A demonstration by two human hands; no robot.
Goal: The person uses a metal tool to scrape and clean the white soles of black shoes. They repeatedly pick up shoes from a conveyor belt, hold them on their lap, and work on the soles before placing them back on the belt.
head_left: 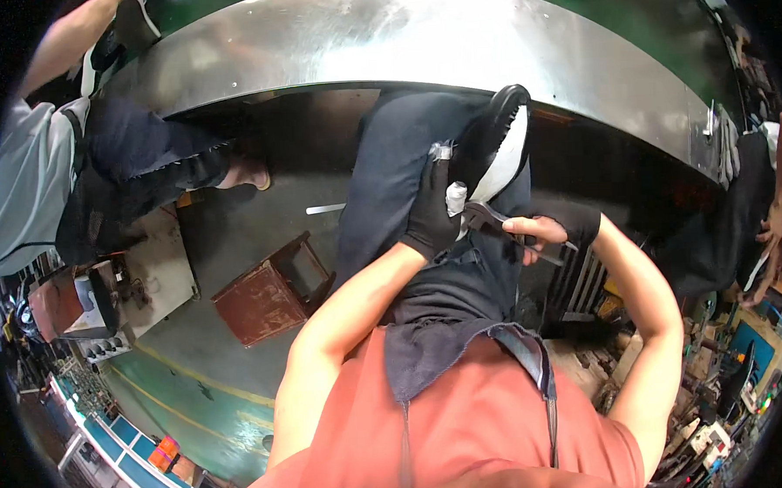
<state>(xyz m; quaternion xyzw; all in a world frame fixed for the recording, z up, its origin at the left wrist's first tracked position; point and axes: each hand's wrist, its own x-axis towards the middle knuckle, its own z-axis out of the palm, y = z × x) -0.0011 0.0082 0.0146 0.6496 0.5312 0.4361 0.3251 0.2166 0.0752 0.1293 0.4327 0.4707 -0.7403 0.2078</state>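
Across my lap lies a black shoe upper with a white underside (508, 156), its rounded toe pointing away from me. The black edge is folded over the white part in small pleats at the toe. My left hand (433, 203), in a black glove with silvery tape on the finger and thumb, is closed around the shoe's left side. My right hand (547, 229), also gloved with bare fingers, grips dark metal pincers (486, 214). The pincers' head is at the shoe's near edge, close to my left thumb. Whether the jaws pinch the edge is too small to tell.
A long shiny metal bench (356, 36) curves across the far side. Left of my legs stands a brown wooden stool (263, 302). A co-worker's arm (68, 40) and legs are at the far left. Cluttered tools (712, 404) lie at the lower right.
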